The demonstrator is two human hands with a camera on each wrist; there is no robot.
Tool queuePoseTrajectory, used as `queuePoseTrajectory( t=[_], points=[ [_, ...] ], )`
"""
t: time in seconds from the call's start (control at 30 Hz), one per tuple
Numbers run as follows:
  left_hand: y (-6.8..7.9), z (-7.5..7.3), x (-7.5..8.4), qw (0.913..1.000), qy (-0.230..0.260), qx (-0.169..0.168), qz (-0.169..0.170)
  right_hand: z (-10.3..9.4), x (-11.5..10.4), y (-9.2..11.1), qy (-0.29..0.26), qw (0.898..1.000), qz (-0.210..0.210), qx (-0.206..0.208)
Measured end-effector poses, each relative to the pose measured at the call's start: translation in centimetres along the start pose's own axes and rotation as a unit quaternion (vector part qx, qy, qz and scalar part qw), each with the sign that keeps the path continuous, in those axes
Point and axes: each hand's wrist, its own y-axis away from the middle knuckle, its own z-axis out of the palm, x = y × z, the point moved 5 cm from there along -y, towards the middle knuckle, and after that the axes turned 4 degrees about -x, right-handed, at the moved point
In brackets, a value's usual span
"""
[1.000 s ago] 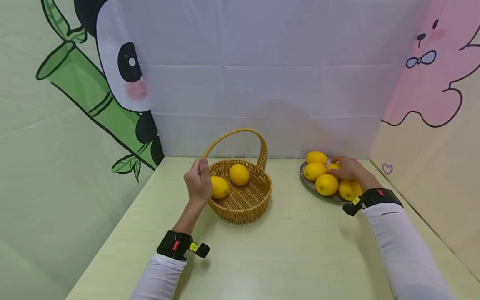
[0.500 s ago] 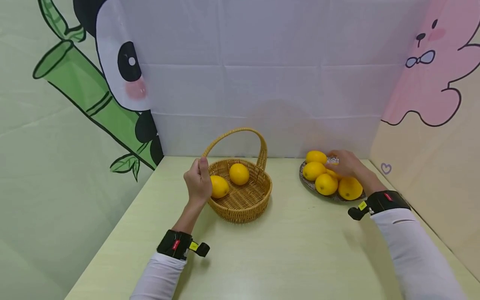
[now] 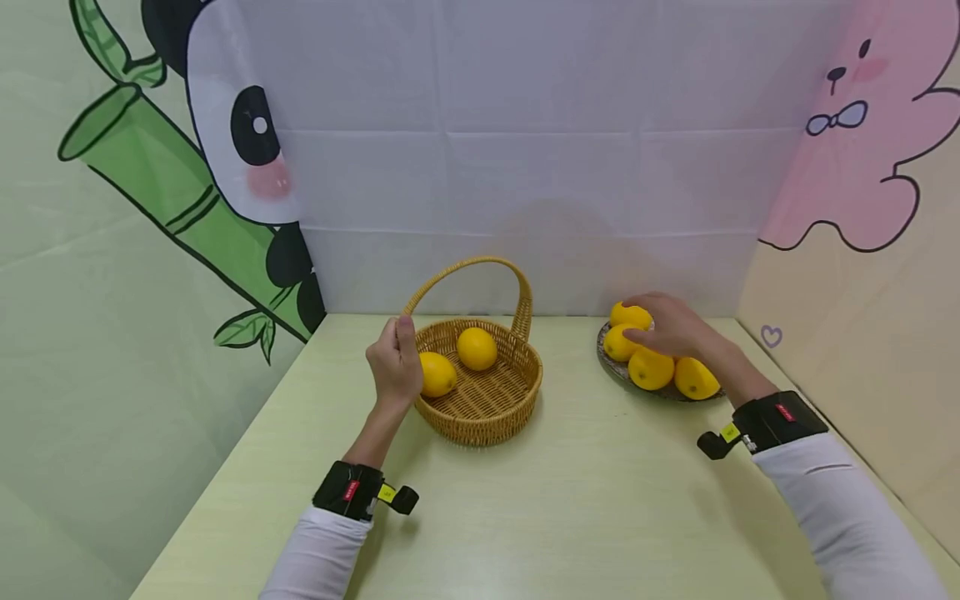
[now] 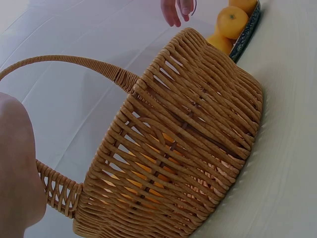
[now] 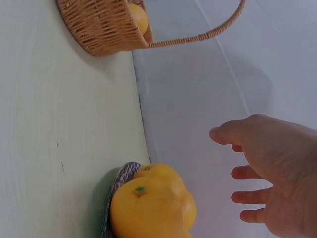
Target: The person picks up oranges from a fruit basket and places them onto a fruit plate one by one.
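Observation:
My left hand (image 3: 395, 367) grips the handle (image 3: 480, 261) of a round wicker basket (image 3: 480, 427) on the table. Inside the basket lie two lemons, one near the back (image 3: 477, 348) and the other (image 3: 437, 375) partly behind the left hand. At the right, my right hand (image 3: 671, 325) hovers over a dark patterned plate (image 3: 615, 370) heaped with several lemons (image 3: 651, 368). Its thumb and fingers are spread near the lemon at the back left (image 3: 630, 316). The right wrist view shows this hand (image 5: 277, 173) holding nothing, apart from the fruit.
The pale table (image 3: 540, 500) stretches in front of basket and plate. A fabric backdrop (image 3: 525, 167) rises right behind them, with a printed side panel (image 3: 862, 333) close to the plate's right.
My right hand has moved up and left, from the middle of the plate towards the back-left lemon, its fingers spreading. The left hand and basket stay in place.

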Motion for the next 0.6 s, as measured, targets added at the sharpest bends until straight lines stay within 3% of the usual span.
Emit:
queuePoseTrajectory(
  t=[0.33, 0.6],
  points=[
    [0.0, -0.2, 0.3, 1.0000, 0.001, -0.002, 0.001, 0.3, -6.7, 0.0, 0.019, 0.996, -0.083, 0.014],
    [0.0, -0.2, 0.5, 0.9999, -0.001, 0.007, 0.008, 1.9, -11.2, -0.4, 0.008, 0.989, -0.148, 0.016]
  ],
)
